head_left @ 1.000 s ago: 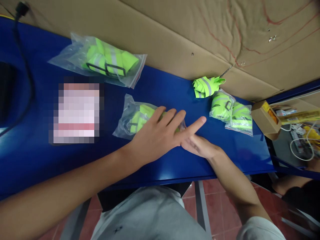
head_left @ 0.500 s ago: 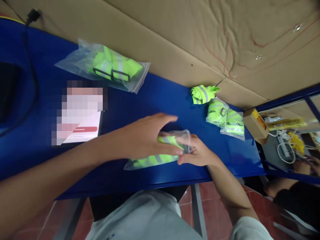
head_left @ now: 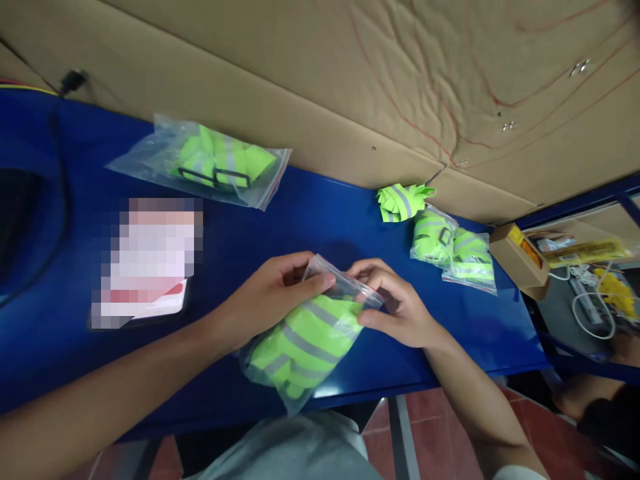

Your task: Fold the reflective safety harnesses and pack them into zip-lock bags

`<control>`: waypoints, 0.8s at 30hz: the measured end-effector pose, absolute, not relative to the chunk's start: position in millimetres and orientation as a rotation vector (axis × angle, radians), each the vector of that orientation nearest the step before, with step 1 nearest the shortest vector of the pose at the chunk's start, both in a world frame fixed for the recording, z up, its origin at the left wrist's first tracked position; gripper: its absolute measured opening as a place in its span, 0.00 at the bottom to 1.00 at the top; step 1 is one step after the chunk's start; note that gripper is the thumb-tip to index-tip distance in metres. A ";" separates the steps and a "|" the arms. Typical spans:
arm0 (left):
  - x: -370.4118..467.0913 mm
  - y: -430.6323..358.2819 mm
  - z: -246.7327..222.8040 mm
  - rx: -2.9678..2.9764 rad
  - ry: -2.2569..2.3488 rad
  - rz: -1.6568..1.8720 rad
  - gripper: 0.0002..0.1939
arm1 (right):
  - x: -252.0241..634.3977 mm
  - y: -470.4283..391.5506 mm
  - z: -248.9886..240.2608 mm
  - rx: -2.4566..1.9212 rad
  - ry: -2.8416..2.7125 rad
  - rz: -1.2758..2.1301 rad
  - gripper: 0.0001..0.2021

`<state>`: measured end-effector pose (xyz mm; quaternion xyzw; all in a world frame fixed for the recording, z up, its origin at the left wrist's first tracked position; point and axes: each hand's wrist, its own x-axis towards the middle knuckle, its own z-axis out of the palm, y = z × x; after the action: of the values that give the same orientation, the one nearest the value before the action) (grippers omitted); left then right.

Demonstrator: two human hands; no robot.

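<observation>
Count: 4 clear bags, each with a neon green, grey-striped bundle, plus 1 unbagged bundle [head_left: 400, 202], so 5 bundles total. Held bag [head_left: 305, 343] is over the front edge of the blue surface [head_left: 350, 233], about mid-length. Its long axis runs diagonal: mouth points to the back right, closed end to the front left, with one bottom corner at the front edge. Mouth strip slopes down left to right. Left hand [head_left: 280, 293] grasps the left end of the mouth, thumb on top of the film. Right hand [head_left: 397, 307] has the right end between thumb and curled fingers. Other bags: 1 near the back edge, left half [head_left: 215, 163], long axis roughly along that edge, black buckle parts visible; 2 side by side toward the back right corner [head_left: 434, 235] [head_left: 470, 259], touching. Unbagged bundle sits just left of that pair. 1 open cardboard box [head_left: 520, 260] at the right end. 1 device [head_left: 150, 267], screen mostly pixelated, on the left half, in front of the back-left bag. 1 black cable [head_left: 63, 173] left of it.
</observation>
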<state>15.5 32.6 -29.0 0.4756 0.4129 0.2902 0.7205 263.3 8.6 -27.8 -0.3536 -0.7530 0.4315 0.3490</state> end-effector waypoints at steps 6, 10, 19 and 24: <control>10.0 34.6 -31.3 0.873 0.934 0.807 0.19 | 269.0 13.0 -28.6 -1.175 -1.616 1.146 0.12; 11.2 38.0 -31.2 0.646 0.928 0.775 0.23 | 266.4 16.6 -34.5 -1.196 -1.421 1.404 0.12; 16.4 38.4 -38.6 0.737 1.053 0.852 0.18 | 265.9 17.7 -38.3 -1.171 -1.519 1.278 0.13; 17.0 34.5 -37.2 0.900 1.100 0.888 0.18 | 268.4 16.1 -35.1 -1.300 -1.674 1.375 0.11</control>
<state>17.0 34.5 -37.2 0.3993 0.4879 0.3938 0.6689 268.4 16.1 -35.1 -0.4905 -0.6315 0.5187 0.3026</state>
